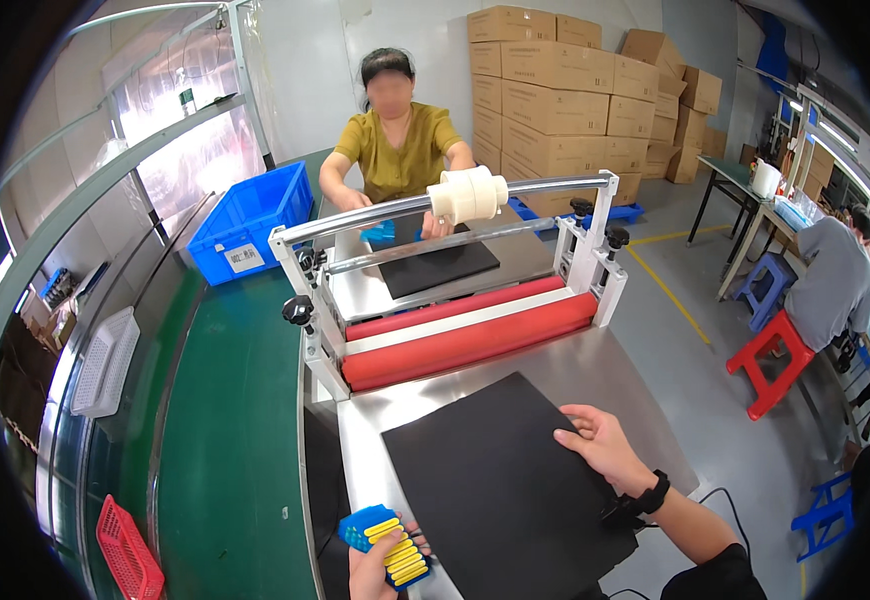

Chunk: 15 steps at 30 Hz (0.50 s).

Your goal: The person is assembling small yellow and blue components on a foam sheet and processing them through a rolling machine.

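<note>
My left hand (373, 572) is closed around a blue piece with a row of yellow strips (401, 556), low in the head view. A flat black sheet (500, 490) lies at a slant over the metal table (605, 370). At the sheet's right edge, my right hand (603, 450) grips it, thumb on top and the other fingers partly hidden. Just beyond the sheet stands a roller machine with red rollers (470, 345). The blue piece sits close to the sheet's lower left side.
Across the machine, a person in a mustard top (392, 150) handles small blue things over another black sheet (440, 270). To the left runs a green conveyor belt (230, 420) with a blue bin (255, 220) and red basket (127, 550). Cartons (555, 90) stand behind; a red stool (773, 362) is right.
</note>
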Each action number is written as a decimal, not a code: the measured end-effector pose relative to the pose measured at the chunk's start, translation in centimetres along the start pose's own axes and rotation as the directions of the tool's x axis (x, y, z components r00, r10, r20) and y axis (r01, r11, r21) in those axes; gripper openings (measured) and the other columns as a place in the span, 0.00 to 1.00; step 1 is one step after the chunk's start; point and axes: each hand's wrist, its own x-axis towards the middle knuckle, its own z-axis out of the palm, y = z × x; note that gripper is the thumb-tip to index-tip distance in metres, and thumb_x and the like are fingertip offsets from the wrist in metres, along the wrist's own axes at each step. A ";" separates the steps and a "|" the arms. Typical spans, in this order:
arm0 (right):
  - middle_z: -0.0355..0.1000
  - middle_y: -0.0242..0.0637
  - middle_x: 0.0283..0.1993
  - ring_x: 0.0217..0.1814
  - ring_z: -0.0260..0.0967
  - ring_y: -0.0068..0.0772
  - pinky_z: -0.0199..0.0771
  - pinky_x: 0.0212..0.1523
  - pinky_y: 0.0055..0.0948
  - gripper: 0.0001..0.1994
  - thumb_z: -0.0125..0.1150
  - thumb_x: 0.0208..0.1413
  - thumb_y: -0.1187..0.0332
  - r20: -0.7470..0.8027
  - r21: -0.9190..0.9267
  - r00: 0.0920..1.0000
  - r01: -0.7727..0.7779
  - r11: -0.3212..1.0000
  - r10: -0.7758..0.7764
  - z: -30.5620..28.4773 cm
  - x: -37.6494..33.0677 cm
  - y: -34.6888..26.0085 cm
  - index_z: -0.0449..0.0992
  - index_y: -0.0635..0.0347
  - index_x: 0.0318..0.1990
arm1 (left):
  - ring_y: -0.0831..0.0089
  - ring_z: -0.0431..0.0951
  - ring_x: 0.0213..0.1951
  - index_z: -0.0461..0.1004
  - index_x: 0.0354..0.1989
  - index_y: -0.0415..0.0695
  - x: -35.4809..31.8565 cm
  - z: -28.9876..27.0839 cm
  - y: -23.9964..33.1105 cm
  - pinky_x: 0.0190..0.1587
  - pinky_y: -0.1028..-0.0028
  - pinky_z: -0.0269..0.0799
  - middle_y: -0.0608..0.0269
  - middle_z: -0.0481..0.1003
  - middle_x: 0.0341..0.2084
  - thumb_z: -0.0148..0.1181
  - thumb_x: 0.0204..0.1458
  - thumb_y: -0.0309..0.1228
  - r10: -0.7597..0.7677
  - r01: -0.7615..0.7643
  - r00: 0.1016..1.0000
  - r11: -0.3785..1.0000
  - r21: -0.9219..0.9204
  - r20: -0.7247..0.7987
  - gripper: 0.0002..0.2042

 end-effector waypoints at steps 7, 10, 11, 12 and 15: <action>0.76 0.43 0.44 0.45 0.76 0.28 0.78 0.44 0.25 0.23 0.63 0.59 0.76 -0.126 0.042 0.992 -0.011 0.999 0.016 0.0 0.8 3.7 0.66 0.70 0.61 | 0.66 0.82 0.31 0.75 0.50 0.36 -0.1 1.0 0.2 0.33 0.73 0.80 0.54 0.80 0.33 0.56 0.61 0.31 0.024 -0.028 0.999 0.995 0.095 0.046 0.13; 0.76 0.41 0.43 0.44 0.76 0.26 0.78 0.45 0.24 0.22 0.61 0.61 0.77 -0.136 -0.003 0.990 0.035 0.999 -0.035 0.6 1.4 3.6 0.65 0.70 0.62 | 0.68 0.81 0.31 0.73 0.55 0.35 -1.0 2.6 0.7 0.34 0.74 0.79 0.57 0.79 0.32 0.56 0.62 0.31 0.017 -0.018 1.000 0.995 0.102 0.013 0.16; 0.76 0.41 0.43 0.44 0.76 0.26 0.78 0.45 0.24 0.22 0.61 0.61 0.77 -0.136 -0.003 0.990 0.032 0.999 -0.033 0.7 1.7 3.5 0.65 0.70 0.62 | 0.69 0.81 0.31 0.73 0.57 0.35 -1.2 3.0 0.8 0.34 0.74 0.79 0.57 0.79 0.31 0.56 0.62 0.30 0.015 -0.016 1.000 0.995 0.096 0.007 0.17; 0.76 0.41 0.43 0.44 0.76 0.26 0.78 0.45 0.24 0.22 0.61 0.61 0.78 -0.138 0.008 0.990 0.025 1.000 -0.024 0.8 1.9 3.3 0.65 0.69 0.62 | 0.69 0.80 0.31 0.71 0.60 0.35 -1.1 2.8 0.8 0.35 0.74 0.79 0.57 0.79 0.31 0.55 0.62 0.30 0.014 -0.013 1.000 0.994 0.105 -0.012 0.19; 0.76 0.41 0.43 0.44 0.76 0.26 0.78 0.44 0.24 0.22 0.61 0.61 0.77 -0.153 0.021 0.988 0.009 1.000 -0.006 0.7 2.9 3.9 0.65 0.69 0.62 | 0.69 0.81 0.31 0.71 0.60 0.36 -0.7 2.8 0.4 0.36 0.73 0.79 0.57 0.79 0.31 0.55 0.63 0.31 0.020 -0.020 1.000 0.994 0.110 0.003 0.19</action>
